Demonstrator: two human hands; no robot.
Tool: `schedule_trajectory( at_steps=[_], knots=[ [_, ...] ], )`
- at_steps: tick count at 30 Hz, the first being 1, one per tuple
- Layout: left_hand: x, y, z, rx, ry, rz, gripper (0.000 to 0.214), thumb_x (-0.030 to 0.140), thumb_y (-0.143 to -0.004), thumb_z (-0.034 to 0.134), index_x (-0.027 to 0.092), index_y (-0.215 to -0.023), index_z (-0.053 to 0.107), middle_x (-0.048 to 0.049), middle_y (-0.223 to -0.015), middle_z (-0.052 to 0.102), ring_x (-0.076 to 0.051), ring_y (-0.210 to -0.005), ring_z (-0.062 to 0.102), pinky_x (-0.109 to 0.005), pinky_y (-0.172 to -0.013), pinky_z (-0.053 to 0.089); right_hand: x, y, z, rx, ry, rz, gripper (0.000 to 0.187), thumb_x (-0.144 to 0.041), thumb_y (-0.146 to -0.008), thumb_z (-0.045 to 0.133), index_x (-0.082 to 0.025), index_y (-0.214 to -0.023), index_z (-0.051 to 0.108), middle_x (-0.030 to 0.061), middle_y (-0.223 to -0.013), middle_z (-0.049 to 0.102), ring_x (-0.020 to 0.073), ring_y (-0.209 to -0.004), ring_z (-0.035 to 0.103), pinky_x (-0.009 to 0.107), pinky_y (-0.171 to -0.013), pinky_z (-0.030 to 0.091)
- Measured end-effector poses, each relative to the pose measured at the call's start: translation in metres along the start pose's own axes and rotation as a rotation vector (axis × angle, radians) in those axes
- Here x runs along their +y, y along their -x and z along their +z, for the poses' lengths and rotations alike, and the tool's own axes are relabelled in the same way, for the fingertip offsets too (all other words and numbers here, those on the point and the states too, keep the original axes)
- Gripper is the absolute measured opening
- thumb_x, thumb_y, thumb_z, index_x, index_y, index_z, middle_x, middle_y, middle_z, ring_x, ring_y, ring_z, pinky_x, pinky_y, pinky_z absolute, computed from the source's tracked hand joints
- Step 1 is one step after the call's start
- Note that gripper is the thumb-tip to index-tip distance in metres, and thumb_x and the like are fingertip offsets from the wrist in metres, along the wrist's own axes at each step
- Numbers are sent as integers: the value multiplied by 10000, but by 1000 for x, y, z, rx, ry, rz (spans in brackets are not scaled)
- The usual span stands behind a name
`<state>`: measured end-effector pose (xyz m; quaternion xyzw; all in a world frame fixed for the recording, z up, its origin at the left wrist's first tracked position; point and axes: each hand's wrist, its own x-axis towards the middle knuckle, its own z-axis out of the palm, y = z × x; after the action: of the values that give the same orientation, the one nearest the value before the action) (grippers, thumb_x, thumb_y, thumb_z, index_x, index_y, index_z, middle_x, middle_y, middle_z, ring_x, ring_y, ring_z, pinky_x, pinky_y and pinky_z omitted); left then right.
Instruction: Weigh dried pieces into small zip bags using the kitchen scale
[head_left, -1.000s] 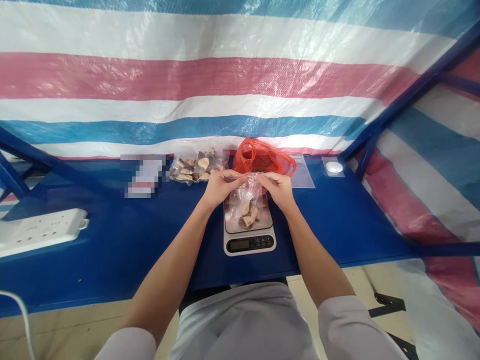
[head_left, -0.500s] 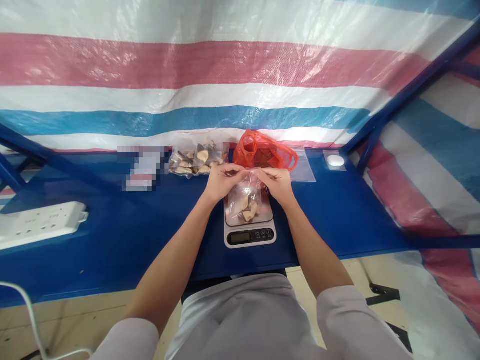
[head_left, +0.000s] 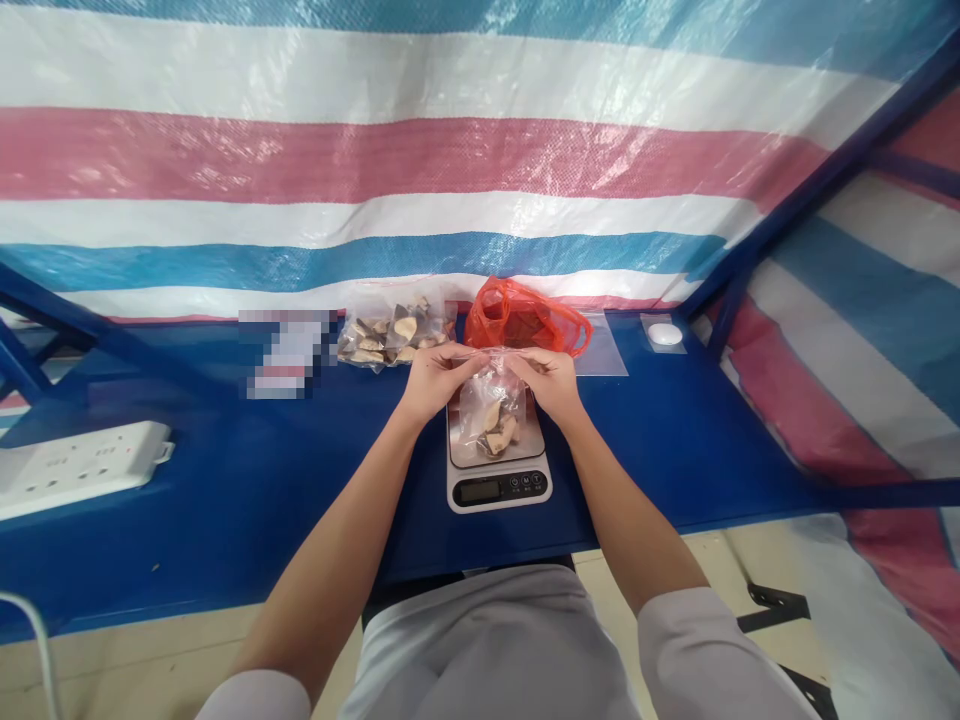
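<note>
From the head view, the left hand (head_left: 435,382) and right hand (head_left: 547,380) pinch the top edge of a clear plastic bag (head_left: 489,412), fingers pressed together. Below the fingertips, the bag rests on a kitchen scale (head_left: 499,490), with pale food pieces (head_left: 496,430) inside. A red bag (head_left: 521,318) lies just beyond the fingers.

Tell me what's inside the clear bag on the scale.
The clear bag holds a few pale, brown-edged pieces, possibly dried mushroom slices. The left hand and right hand pinch its top edge, and the creased plastic there hides anything tucked in the upper part.
</note>
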<state>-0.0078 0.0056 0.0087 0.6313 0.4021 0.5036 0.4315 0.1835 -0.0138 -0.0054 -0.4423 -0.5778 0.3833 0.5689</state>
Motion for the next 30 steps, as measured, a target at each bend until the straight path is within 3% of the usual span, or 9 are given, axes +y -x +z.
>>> schedule_trajectory(
  at_steps=[6,16,26,30],
  knots=[
    [-6,-1,-4,28,73,-50,349,505,-669,858,189,-812,828,-83,-835,799,-215,-757,708,-337,-737,573,-4,-1,-1,35,-18,20,227,-452,-746,768,-226,-737,786,10,-692,750,178,-614,663,309,-594,543],
    [-1,1,-2,29,80,-66,314,482,-647,877,195,-763,826,-69,-770,786,-190,-683,683,-321,-701,559,-7,1,3,12,-68,115,356,-546,-714,788,-206,-819,789,33,-726,771,171,-519,655,310,-510,557],
    [0,3,-7,65,139,-103,341,526,-643,862,195,-681,788,-35,-667,735,-159,-622,630,-300,-658,539,-6,-2,-4,33,-50,78,308,-531,-747,760,-230,-798,796,24,-765,784,196,-674,713,328,-647,595],
    [-2,4,-9,-9,207,-182,353,532,-703,827,181,-711,788,-34,-654,718,-144,-594,618,-277,-613,524,-2,-5,-7,80,-58,77,291,-512,-727,778,-227,-788,797,19,-803,789,205,-754,724,335,-728,598]
  ],
)
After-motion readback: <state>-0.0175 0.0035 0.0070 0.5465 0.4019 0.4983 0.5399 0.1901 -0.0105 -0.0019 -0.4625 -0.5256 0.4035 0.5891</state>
